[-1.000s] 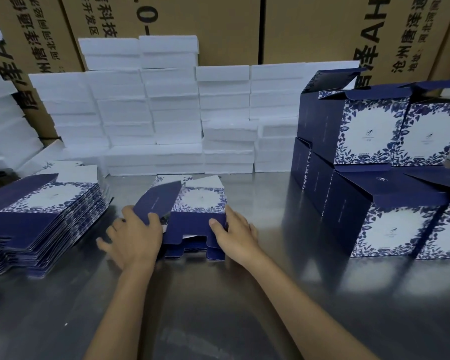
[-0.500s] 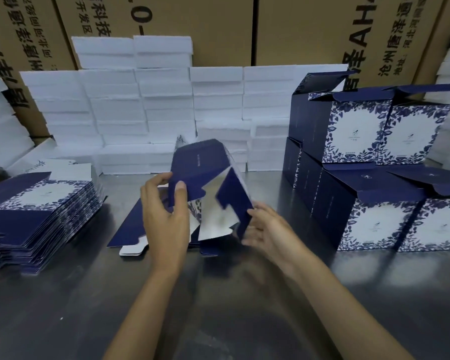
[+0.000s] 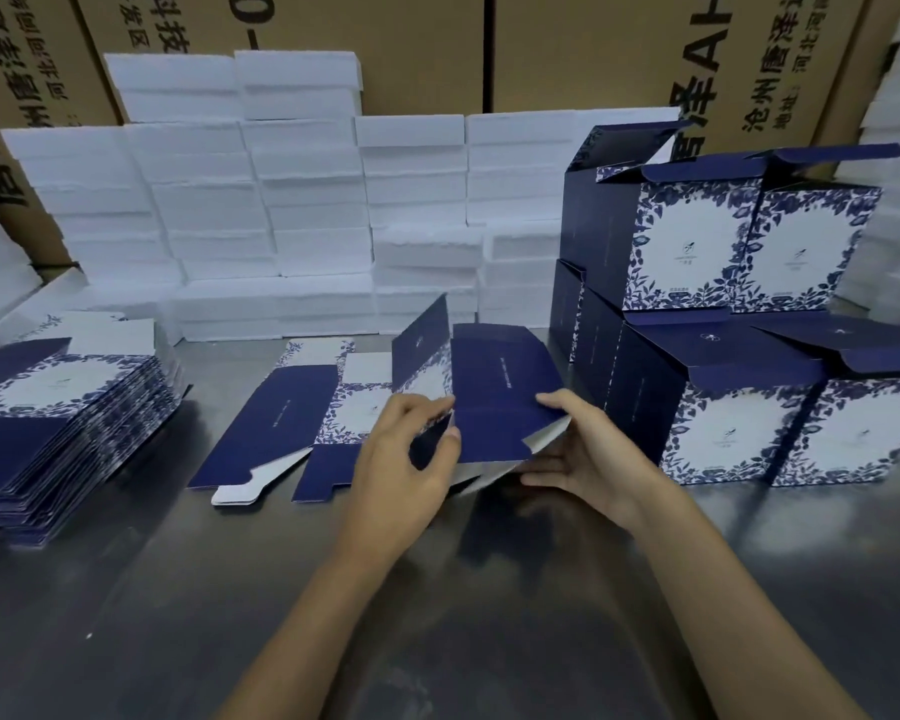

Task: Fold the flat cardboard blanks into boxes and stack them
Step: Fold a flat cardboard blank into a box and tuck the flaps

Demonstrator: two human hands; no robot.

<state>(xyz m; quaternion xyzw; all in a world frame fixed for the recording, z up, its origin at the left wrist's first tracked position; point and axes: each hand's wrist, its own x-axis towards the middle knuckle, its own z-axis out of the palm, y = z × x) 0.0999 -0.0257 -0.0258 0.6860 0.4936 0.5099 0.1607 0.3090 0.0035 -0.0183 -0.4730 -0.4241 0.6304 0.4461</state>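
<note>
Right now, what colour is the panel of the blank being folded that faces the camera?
Solid navy blue, seen in the head view, on the blank.

Blank (image 3: 500, 402), half-opened, gripped by left hand (image 3: 406, 459) and right hand (image 3: 588, 454); flat blanks (image 3: 63, 423) at 9 o'clock; boxes (image 3: 739, 324) at 3 o'clock.

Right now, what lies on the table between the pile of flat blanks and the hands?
Head view: a few loose flat blanks on the steel table.

blank (image 3: 500, 397) lifted, opened, hands (image 3: 406, 454) regripped
</note>
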